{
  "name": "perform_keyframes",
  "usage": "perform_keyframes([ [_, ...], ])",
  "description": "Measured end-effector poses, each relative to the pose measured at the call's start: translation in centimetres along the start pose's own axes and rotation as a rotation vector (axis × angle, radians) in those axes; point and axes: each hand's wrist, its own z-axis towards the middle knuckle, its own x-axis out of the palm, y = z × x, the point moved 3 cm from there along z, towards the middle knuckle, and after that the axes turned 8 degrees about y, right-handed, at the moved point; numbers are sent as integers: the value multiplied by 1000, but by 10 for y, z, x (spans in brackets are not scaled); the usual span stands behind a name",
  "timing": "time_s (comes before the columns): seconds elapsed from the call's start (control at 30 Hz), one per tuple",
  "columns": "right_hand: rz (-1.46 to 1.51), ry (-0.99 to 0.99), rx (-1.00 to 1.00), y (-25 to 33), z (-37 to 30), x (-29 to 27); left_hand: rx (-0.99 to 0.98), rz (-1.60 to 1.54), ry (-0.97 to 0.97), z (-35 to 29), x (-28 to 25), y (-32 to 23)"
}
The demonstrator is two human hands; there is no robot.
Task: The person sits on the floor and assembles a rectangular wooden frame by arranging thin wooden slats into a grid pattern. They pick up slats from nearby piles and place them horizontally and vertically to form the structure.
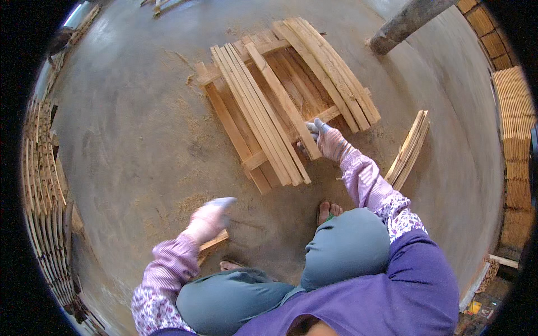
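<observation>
My right hand [333,143], in a pale work glove with grey fingertips, is closed on the near end of a wooden slat [280,89]. That slat lies across a low wooden frame [256,161] on the floor. Several narrow slats [260,112] rest side by side to its left, and wider boards [330,73] lie at the frame's right. Over the floor to the left, my left hand [208,220], gloved alike, has fingers stretched to the right, slightly blurred, with nothing visible in them. A short piece of wood [216,242] shows beneath that hand, partly hidden by my forearm.
A bundle of wooden strips [408,150] lies right of the frame. A round post [406,28] rises at the far right. Stacked wood [515,134] lines the right edge, and long strips [42,179] stand along the left. Sawdust [193,115] is scattered on the concrete floor.
</observation>
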Motion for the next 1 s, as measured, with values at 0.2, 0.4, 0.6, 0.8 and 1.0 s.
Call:
perform_keyframes([
  [0.2, -367, 51, -41, 3, -3, -12, 290, 33, 514, 127, 48, -175],
  [0.4, -545, 41, -7, 7, 0, 8, 174, -117, 83, 199, 89, -139],
  [0.6, -865, -180, -123, 21, -6, 4, 225, -157, 324, 198, 50, -154],
  [0.8, -943, -677, -624, 32, -80, -29, -62, -513, 224, 165, -75, -183],
  [1.0, -1425, -1632, -401, 11, -199, -178, -264, 256, -732, 202, -92, -110],
])
